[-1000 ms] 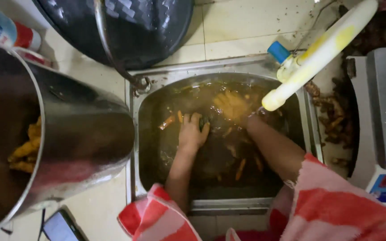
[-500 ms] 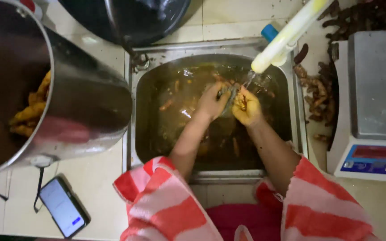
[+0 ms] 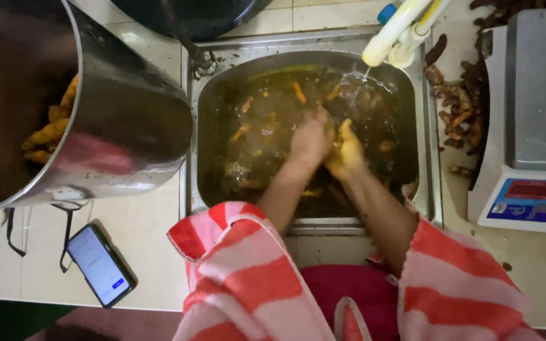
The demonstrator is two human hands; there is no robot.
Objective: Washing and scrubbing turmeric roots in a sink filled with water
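In the middle of the steel sink (image 3: pixel 191 126), which is full of murky brown water, I see my two hands pressed together above the surface. My left hand (image 3: pixel 311 140) and my right hand (image 3: pixel 347 150) touch each other, the right one stained yellow, and both have their fingers curled inward as if clamped on something small between them; I cannot tell what it is, since the hands hide it. Orange-yellow root pieces (image 3: pixel 299 92) float and lie scattered in the water around them, some to the left and some at the far side. A white and yellow tap (image 3: pixel 392 33) reaches over the far right corner of the sink, and water runs from it into the basin just beyond my hands. To the left, on the tiled counter (image 3: pixel 140 252), a big steel pot (image 3: pixel 121 120) stands with more yellow roots (image 3: pixel 48 129) inside. Near its base, at the near left, lies a phone (image 3: pixel 101 264) with its screen lit. On the right a weighing scale (image 3: pixel 538 126) sits, and dark, unwashed roots (image 3: pixel 457 110) are heaped between it and the sink. My red and white striped sleeves (image 3: pixel 248 271) fill the near edge.
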